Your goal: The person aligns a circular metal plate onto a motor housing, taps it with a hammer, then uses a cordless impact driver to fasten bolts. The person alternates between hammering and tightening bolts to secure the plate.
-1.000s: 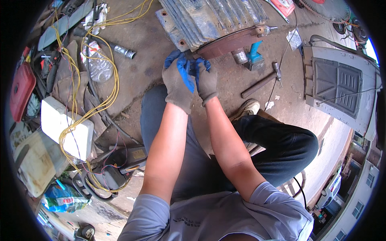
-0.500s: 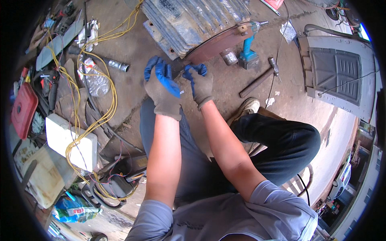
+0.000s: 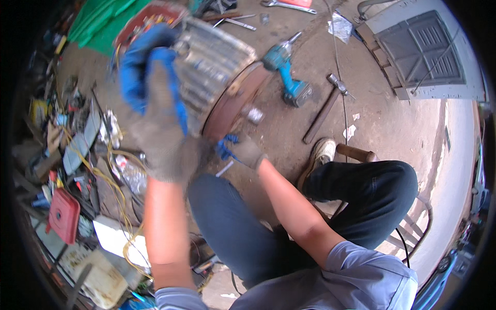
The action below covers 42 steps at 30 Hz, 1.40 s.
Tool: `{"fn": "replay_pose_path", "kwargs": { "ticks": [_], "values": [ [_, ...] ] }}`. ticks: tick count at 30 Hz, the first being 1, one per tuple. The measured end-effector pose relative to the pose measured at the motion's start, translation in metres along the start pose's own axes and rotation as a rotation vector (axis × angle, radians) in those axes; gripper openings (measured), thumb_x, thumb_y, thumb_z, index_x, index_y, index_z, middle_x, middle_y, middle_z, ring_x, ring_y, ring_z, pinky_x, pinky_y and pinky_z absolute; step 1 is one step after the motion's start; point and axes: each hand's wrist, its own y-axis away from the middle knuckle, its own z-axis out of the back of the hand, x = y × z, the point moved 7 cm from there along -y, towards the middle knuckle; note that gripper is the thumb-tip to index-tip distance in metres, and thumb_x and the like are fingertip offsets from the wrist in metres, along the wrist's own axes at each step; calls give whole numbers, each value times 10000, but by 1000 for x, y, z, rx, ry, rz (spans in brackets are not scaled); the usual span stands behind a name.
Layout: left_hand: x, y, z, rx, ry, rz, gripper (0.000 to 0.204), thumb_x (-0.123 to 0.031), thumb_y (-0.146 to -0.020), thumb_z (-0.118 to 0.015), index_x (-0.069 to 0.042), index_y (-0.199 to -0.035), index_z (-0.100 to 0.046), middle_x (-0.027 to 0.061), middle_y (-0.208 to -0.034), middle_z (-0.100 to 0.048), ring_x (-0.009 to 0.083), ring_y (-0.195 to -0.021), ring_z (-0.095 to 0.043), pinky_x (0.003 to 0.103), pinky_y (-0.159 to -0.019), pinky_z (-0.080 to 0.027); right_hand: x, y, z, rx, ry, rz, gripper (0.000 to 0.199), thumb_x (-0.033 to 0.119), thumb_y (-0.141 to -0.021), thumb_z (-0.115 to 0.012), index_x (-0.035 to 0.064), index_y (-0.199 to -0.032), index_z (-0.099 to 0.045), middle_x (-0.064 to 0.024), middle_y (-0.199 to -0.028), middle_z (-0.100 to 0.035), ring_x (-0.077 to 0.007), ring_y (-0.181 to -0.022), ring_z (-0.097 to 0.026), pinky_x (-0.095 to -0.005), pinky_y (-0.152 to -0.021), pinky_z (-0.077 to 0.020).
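Note:
A finned metal housing, like a motor's (image 3: pixel 212 67), lies on the floor ahead, its rust-brown round end plate (image 3: pixel 232 103) facing right. My left hand (image 3: pixel 160 108), in a grey glove with blue coating, is raised in front of the housing's left side. Its fingers look bent, but motion smears them, so their grip is unclear. My right hand (image 3: pixel 243 150), gloved alike, is low beside the bottom of the end plate, its fingers curled together; whatever they hold is hidden. Near its fingertips is a thin white strip (image 3: pixel 225 168). A small metal cylinder (image 3: pixel 253 114) lies by the plate.
A teal cordless power tool (image 3: pixel 289 77) and a hammer (image 3: pixel 325 111) lie to the right. Beyond the housing are a red container (image 3: pixel 175 9) of small parts, a green sheet (image 3: pixel 98 26) and a wrench (image 3: pixel 289 6). Yellow cable (image 3: pixel 111 181) and clutter cover the left side.
My left hand has risen from beside my right hand, up and left across the housing. The right hand has shifted slightly down and left. The view has turned, bringing the red container into sight.

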Motion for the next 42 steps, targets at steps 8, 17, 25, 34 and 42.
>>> {"fn": "replay_pose_path", "kwargs": {
  "ticks": [8, 17, 25, 34, 42],
  "values": [
    [30, -20, -84, 846, -786, -573, 357, -198, -838, -724, -75, -1171, -690, 171, -1238, -647, 413, -1193, -596, 532, -1050, -446, 159, -1, 189, -564, -112, 243, 224, 216, -1001, -647, 7, -979, -723, -73, -782, -708, -150, -609, -656, -293, -534, -533],
    [42, -21, -86, 889, -746, -469, 294, -95, -808, -704, -32, -1096, -705, 188, -1180, -671, 427, -1143, -650, 558, -1007, -488, 273, -240, 115, -210, 1236, 434, 418, 352, -875, -690, 16, -1121, -726, -184, -1083, -755, -348, -964, -734, -408, -848, -583],
    [44, -27, -85, 969, -752, -411, 281, -177, -759, -750, -81, -1023, -729, 120, -1129, -666, 384, -1086, -670, 529, -876, -554, 263, -316, 74, -293, 1440, 562, 279, 169, -930, -568, 65, -1105, -759, -171, -1176, -743, -330, -1087, -722, -444, -891, -588],
    [53, -22, -95, 996, -763, -440, 261, -187, -865, -671, -57, -1092, -687, 142, -1120, -655, 417, -1070, -655, 553, -884, -522, 278, -237, 118, -420, 1086, 470, 292, 220, -898, -615, 23, -1084, -725, -184, -1112, -749, -347, -1006, -731, -447, -863, -586],
    [47, -20, -92, 1006, -838, -433, 264, -129, -838, -576, -6, -1057, -655, 182, -1058, -638, 444, -1049, -626, 582, -923, -487, 112, -15, 167, -554, -762, 200, 198, 116, -927, -719, -33, -1040, -654, -105, -904, -698, -179, -737, -696, -296, -618, -571]
  ]
}}
